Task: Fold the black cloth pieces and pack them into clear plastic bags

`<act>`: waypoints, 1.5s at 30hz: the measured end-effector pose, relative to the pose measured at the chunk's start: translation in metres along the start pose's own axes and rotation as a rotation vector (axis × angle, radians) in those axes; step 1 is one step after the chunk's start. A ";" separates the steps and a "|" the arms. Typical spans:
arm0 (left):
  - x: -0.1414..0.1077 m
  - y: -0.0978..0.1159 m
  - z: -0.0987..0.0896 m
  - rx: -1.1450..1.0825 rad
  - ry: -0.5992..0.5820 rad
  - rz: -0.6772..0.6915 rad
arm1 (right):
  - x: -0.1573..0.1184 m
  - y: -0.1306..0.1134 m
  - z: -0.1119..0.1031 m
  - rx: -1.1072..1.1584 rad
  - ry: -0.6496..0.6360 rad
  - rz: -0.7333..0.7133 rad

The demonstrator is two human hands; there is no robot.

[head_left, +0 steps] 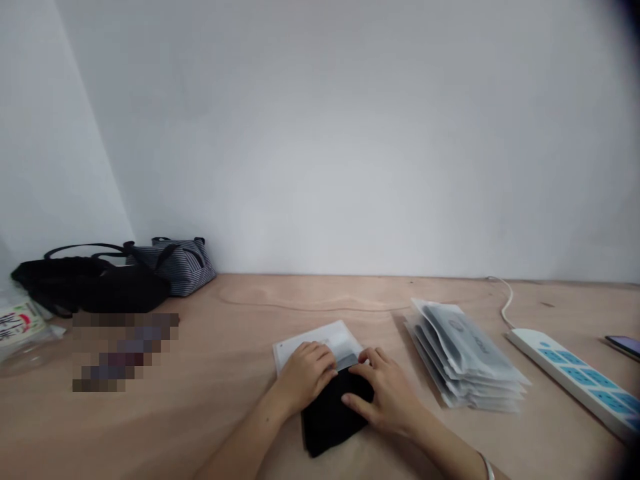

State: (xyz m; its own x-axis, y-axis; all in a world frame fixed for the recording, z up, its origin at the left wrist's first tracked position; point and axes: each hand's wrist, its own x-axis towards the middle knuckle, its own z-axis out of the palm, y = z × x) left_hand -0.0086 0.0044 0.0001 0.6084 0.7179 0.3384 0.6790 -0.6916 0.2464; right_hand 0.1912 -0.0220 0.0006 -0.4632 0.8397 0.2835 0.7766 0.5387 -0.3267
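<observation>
A folded black cloth (330, 415) lies on the table before me, its far end at the mouth of a frosted plastic bag (330, 335). My left hand (306, 375) is closed, fingers curled over the bag's near edge and the left side of the cloth. On the right, my right hand (390, 393) grips the cloth's right edge, thumb on top and fingers bent by the bag's opening. How far the cloth reaches into the bag is hidden by my fingers.
To the right stands a stack of several filled frosted zip bags (465, 357). Beyond it are a white power strip (575, 373) with a cable and a phone (625, 345). A black bag (95, 283), a striped bag (187, 263) and a plastic packet (23, 327) sit at left.
</observation>
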 end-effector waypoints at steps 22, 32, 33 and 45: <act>-0.034 -0.019 0.013 0.035 -0.096 0.057 | 0.017 0.032 0.019 -0.154 -0.273 -0.248; -0.035 -0.019 0.013 0.054 -0.060 0.111 | 0.008 0.031 0.028 -0.241 -0.213 -0.218; -0.036 -0.019 0.011 0.057 -0.074 0.124 | 0.009 0.031 0.028 -0.244 -0.204 -0.206; -0.035 -0.033 0.021 0.053 0.093 0.241 | 0.008 0.035 0.028 -0.158 -0.097 -0.233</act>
State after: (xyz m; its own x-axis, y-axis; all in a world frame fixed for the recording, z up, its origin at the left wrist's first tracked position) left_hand -0.0437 0.0041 -0.0389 0.7165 0.5204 0.4645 0.5406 -0.8351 0.1016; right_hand 0.2025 0.0060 -0.0340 -0.6699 0.7012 0.2442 0.6976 0.7070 -0.1164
